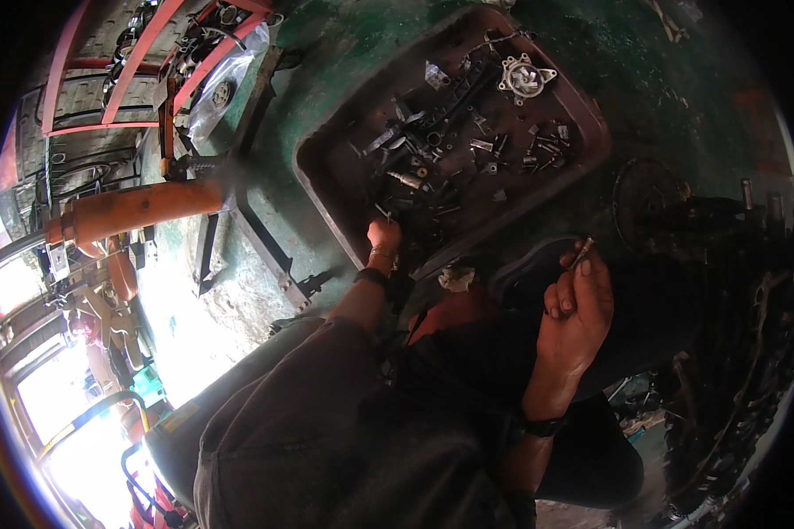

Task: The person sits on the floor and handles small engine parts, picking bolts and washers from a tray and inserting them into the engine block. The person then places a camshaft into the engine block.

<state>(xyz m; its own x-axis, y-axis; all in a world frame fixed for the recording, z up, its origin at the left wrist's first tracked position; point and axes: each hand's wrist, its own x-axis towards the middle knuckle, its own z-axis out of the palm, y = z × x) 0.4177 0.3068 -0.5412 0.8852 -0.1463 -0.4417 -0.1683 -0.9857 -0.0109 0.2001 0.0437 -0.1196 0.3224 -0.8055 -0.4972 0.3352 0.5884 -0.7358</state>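
My right hand point(580, 295) is raised over the right side, thumb and fingers pinching a small bolt point(582, 253) that points up and away. My left hand point(384, 235) is closed at the near left part of a dark tray point(319, 189). A thin bright bit of metal shows at its fingertips, too small to make out. Inside the tray lie dark brackets point(397, 132), a silver cylindrical fitting point(406, 180) and a group of bolts point(551, 148). A round silver pump-like part with vanes point(527, 79) rests at the far right end.
An orange hydraulic cylinder point(146, 210) and dark metal legs point(260, 234) stand left of the tray. Behind them is a red rack point(132, 66) with parts. A dark toothed disc point(646, 201) and dark machinery point(723, 216) lie at right. The floor is green point(326, 70).
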